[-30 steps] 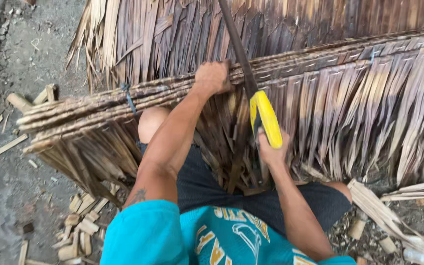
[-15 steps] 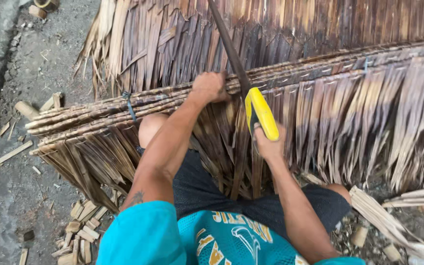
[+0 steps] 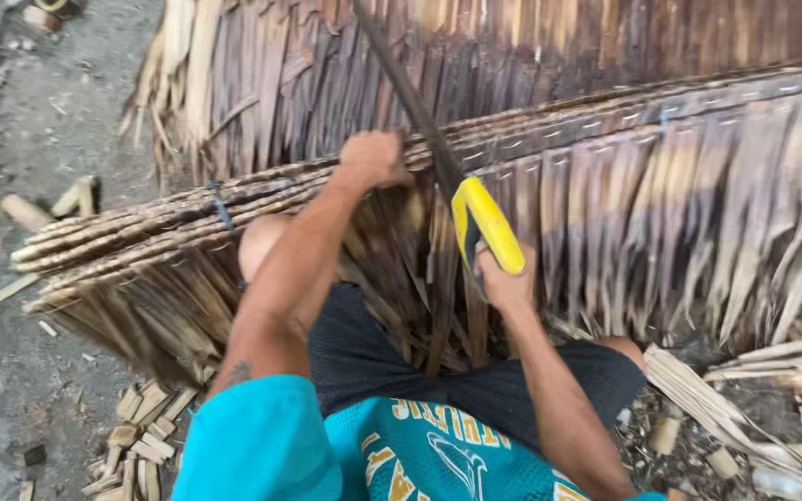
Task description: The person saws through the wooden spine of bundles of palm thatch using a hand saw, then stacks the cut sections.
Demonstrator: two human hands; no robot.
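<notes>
While L hand [image 3: 375, 158] grips thatch bundle [image 3: 234, 199], R hand [image 3: 505, 283] fingers clench saw [image 3: 485, 223] handle.

front: thatch panels [image 3: 605, 213] block | left: ground [image 3: 39, 371] probably free, scraps [image 3: 146, 436]

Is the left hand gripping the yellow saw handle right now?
No, the left hand presses on the bundled spines of the thatch panels, while the right hand holds the saw's yellow handle.
</notes>
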